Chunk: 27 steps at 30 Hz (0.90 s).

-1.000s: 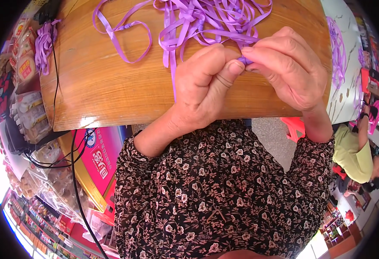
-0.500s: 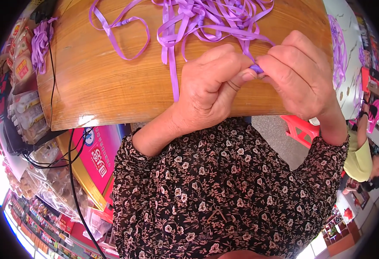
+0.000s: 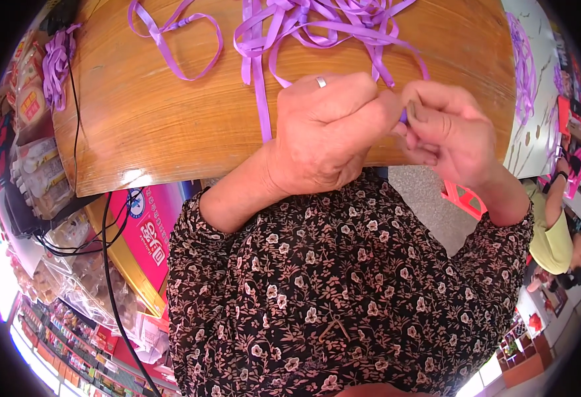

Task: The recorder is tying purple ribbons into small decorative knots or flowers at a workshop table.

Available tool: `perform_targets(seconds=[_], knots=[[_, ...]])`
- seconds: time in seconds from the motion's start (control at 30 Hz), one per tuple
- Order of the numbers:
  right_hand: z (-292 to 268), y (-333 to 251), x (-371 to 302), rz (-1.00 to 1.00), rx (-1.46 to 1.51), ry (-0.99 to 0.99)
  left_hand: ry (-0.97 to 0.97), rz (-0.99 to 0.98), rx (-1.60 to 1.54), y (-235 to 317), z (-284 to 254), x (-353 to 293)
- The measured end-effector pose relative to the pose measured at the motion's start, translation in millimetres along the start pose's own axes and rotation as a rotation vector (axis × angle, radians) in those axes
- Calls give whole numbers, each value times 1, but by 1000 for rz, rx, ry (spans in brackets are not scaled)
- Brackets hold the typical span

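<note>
Both hands are closed around a small purple plastic connector [image 3: 403, 116] near the front edge of the wooden table. My left hand [image 3: 337, 132] has its back turned up, with a ring on one finger, and hides most of its grip. From the other side, my right hand [image 3: 450, 129] pinches the piece between thumb and fingers. Just beyond them lies a tangled heap of flat purple straps [image 3: 330, 26] with small purple connectors on some. One strap end [image 3: 262, 106] hangs toward me, left of my hands. How the held piece joins a strap is hidden by my fingers.
The wooden table [image 3: 165, 126] has a bundle of purple straps [image 3: 57, 66] at its left edge and a black cable [image 3: 74, 126]. Packaged goods and a pink box [image 3: 148, 231] stand below left. More straps [image 3: 521, 66] lie on a white table at right, near another person [image 3: 552, 231].
My left hand has rolled over, so its back now shows. The right hand has turned, thumb on top, and both sit slightly lower. The view has shifted a little.
</note>
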State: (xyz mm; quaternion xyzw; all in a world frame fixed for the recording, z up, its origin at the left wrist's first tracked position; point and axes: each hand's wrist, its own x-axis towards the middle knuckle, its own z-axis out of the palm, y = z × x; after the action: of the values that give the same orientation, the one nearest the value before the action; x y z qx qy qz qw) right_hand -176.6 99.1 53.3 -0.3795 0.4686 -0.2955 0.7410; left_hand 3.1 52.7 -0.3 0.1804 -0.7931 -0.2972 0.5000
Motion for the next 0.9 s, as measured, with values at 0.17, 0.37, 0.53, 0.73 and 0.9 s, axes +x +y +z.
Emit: perform_targets(seconds=[0.17,0.37,0.53,0.73,0.9], knots=[[4,-1,7,155,610,-64,28,55,20,-2,1,2],[1,-6,7,-139,-142,26,71,-416,-467,2,-1,-4],[1,0,15,-720,-710,273,108,-470,-602,6,3,-4],[-2,-9,23,-1120,-1129,304,42,-549,-788,2,-3,-1],[7,-13,16,-874,-959,358,114,-555,-837,7,3,-1]])
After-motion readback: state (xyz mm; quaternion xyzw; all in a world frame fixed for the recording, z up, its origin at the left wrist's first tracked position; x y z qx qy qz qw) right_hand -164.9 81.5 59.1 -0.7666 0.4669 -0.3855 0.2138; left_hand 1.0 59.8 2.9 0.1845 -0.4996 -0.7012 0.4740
